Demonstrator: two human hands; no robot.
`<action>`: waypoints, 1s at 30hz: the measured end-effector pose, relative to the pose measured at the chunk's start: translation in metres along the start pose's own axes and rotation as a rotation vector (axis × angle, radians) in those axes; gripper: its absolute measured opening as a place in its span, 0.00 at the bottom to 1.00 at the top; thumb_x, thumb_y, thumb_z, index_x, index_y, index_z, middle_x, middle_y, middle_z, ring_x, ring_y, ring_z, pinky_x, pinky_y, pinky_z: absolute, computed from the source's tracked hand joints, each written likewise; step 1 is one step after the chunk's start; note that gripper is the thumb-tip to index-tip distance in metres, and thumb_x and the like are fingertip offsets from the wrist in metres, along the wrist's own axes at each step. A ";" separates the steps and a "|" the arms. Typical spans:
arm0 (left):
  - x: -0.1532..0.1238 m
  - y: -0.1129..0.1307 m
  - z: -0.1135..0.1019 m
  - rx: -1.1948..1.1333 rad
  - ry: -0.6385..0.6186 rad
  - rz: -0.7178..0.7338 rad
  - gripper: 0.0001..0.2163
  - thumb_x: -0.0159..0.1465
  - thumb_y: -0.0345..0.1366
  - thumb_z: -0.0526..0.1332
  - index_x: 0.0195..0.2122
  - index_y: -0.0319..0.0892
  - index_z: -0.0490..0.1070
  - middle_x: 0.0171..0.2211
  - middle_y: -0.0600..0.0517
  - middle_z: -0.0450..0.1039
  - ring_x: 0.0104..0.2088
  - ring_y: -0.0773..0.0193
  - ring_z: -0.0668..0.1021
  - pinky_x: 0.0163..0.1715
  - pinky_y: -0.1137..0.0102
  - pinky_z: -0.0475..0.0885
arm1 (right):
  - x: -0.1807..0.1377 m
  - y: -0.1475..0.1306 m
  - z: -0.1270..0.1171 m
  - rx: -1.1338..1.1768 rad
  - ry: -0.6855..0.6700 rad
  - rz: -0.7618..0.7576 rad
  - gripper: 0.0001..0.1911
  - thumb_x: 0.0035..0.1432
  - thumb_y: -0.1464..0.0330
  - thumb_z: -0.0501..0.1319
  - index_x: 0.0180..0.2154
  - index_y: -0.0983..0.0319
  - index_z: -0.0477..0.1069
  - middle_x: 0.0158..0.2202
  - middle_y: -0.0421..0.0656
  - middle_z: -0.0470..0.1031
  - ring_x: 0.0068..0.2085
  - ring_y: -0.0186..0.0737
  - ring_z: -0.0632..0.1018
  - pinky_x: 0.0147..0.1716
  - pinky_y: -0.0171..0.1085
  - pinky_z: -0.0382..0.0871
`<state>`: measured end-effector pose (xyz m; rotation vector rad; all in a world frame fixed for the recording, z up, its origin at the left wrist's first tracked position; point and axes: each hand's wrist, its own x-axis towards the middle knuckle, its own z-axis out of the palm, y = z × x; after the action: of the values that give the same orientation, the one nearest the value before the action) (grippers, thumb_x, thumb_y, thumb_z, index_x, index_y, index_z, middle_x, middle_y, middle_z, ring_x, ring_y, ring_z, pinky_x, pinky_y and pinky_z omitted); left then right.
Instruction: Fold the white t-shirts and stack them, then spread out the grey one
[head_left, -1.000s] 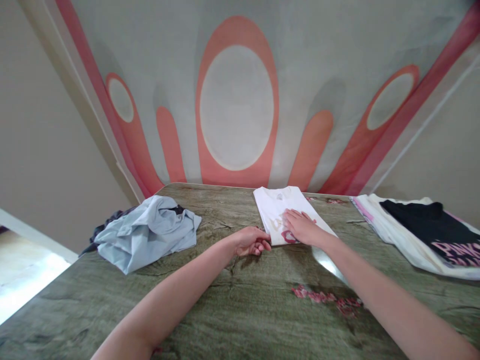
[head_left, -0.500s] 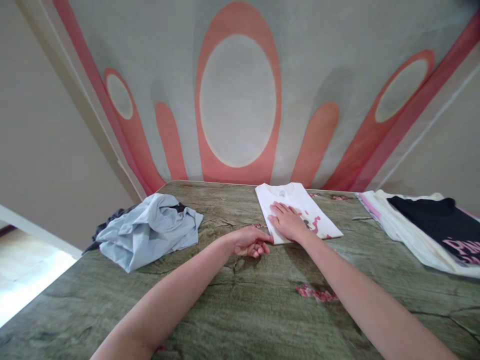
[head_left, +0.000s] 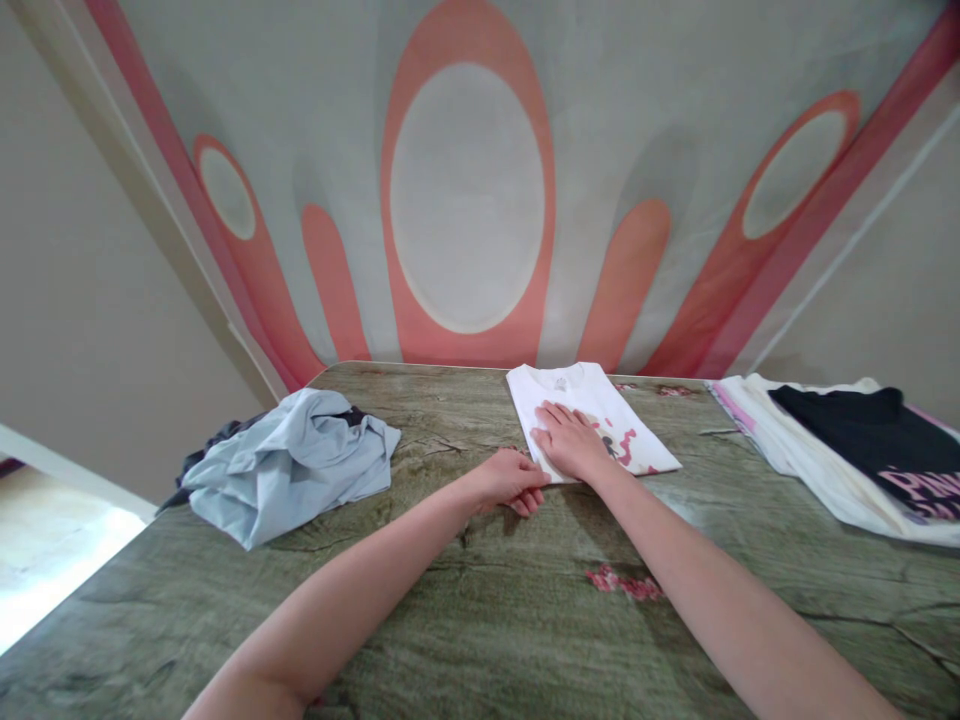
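Table (head_left: 450, 620) beneath, shirt (head_left: 611, 405) extends toward backdrop (head_left: 585, 150), collar (head_left: 560, 383) foremost.

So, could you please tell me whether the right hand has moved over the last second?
Yes: judged against the large white oval, the right hand has shifted left across the folded white shirt.

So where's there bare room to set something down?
Bare tabletop lies between the crumpled bluish garment and folded white T-shirt, and between that shirt and the clothes stack. Crowded: the shirt's near-left corner, with left hand and right hand.
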<state>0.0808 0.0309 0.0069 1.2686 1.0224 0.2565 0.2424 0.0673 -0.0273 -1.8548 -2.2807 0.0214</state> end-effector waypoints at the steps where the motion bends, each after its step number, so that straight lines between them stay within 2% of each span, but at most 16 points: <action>1: 0.001 0.000 0.004 0.049 0.047 0.019 0.12 0.58 0.35 0.59 0.20 0.34 0.66 0.15 0.53 0.68 0.14 0.73 0.70 0.16 0.78 0.68 | 0.000 0.000 0.000 0.001 0.003 0.001 0.28 0.62 0.58 0.40 0.59 0.63 0.52 0.63 0.46 0.50 0.61 0.44 0.53 0.58 0.47 0.41; 3: 0.003 0.000 0.010 0.125 0.107 0.037 0.13 0.58 0.34 0.59 0.19 0.35 0.65 0.14 0.54 0.68 0.13 0.72 0.70 0.16 0.77 0.69 | 0.000 0.000 0.000 0.002 0.015 -0.003 0.27 0.62 0.58 0.40 0.59 0.63 0.52 0.63 0.46 0.50 0.61 0.44 0.53 0.58 0.47 0.42; 7: 0.002 0.003 0.012 0.218 0.118 0.032 0.13 0.59 0.32 0.57 0.18 0.35 0.65 0.13 0.54 0.67 0.13 0.72 0.70 0.15 0.76 0.69 | 0.000 -0.001 0.001 0.005 0.024 0.011 0.27 0.62 0.58 0.41 0.59 0.63 0.53 0.63 0.46 0.51 0.61 0.45 0.53 0.58 0.47 0.43; 14: -0.009 0.008 -0.011 0.282 -0.002 0.016 0.13 0.58 0.38 0.58 0.20 0.35 0.66 0.18 0.50 0.71 0.17 0.70 0.72 0.20 0.74 0.70 | -0.001 -0.004 0.004 0.024 0.050 0.062 0.27 0.62 0.58 0.41 0.59 0.62 0.53 0.63 0.45 0.51 0.61 0.47 0.54 0.58 0.49 0.43; 16: -0.014 0.010 -0.016 0.343 0.082 0.111 0.10 0.59 0.37 0.56 0.25 0.35 0.68 0.20 0.50 0.71 0.19 0.67 0.74 0.22 0.72 0.71 | -0.001 -0.004 0.004 0.025 0.053 0.064 0.27 0.62 0.59 0.41 0.59 0.63 0.53 0.63 0.46 0.51 0.61 0.47 0.54 0.57 0.49 0.43; 19: -0.020 0.010 -0.019 0.560 0.258 0.497 0.06 0.58 0.30 0.56 0.35 0.38 0.70 0.34 0.46 0.74 0.35 0.61 0.77 0.38 0.67 0.71 | -0.002 -0.004 0.004 0.023 0.065 0.051 0.27 0.62 0.59 0.41 0.59 0.63 0.53 0.62 0.47 0.52 0.60 0.47 0.54 0.57 0.49 0.43; 21: -0.023 0.008 -0.017 0.736 0.223 0.753 0.14 0.56 0.23 0.53 0.42 0.41 0.70 0.45 0.46 0.71 0.47 0.60 0.72 0.49 0.66 0.65 | -0.002 -0.003 0.004 0.020 0.060 0.040 0.27 0.62 0.60 0.41 0.59 0.63 0.53 0.62 0.47 0.51 0.61 0.47 0.54 0.57 0.49 0.43; 22: -0.023 0.006 -0.016 0.815 0.170 0.834 0.18 0.55 0.21 0.52 0.45 0.42 0.70 0.50 0.47 0.68 0.51 0.60 0.69 0.53 0.65 0.61 | -0.002 -0.002 0.005 0.018 0.054 0.036 0.27 0.62 0.59 0.41 0.59 0.63 0.53 0.63 0.47 0.51 0.61 0.47 0.54 0.57 0.49 0.44; 24: -0.022 0.001 -0.016 0.948 0.083 0.896 0.23 0.52 0.18 0.52 0.47 0.44 0.69 0.53 0.48 0.66 0.54 0.59 0.67 0.55 0.64 0.57 | -0.001 -0.002 0.005 0.014 0.040 0.043 0.27 0.62 0.59 0.41 0.59 0.63 0.53 0.63 0.46 0.50 0.61 0.46 0.53 0.57 0.48 0.44; 27: -0.021 -0.004 -0.019 1.109 0.037 0.864 0.26 0.50 0.17 0.53 0.49 0.44 0.67 0.53 0.49 0.66 0.53 0.58 0.68 0.56 0.62 0.55 | 0.000 -0.001 0.005 0.013 0.020 0.072 0.27 0.62 0.58 0.41 0.59 0.62 0.52 0.63 0.45 0.49 0.61 0.45 0.52 0.57 0.48 0.43; 30: -0.021 -0.004 -0.024 1.285 -0.025 0.827 0.25 0.52 0.19 0.54 0.52 0.42 0.64 0.54 0.48 0.65 0.55 0.59 0.66 0.57 0.62 0.53 | 0.001 -0.001 0.005 0.020 0.012 0.072 0.27 0.62 0.58 0.40 0.59 0.62 0.52 0.63 0.45 0.49 0.61 0.45 0.52 0.57 0.48 0.42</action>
<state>0.0496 0.0318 0.0145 2.8406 0.5136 0.1909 0.2402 0.0684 -0.0323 -1.9212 -2.1972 0.0437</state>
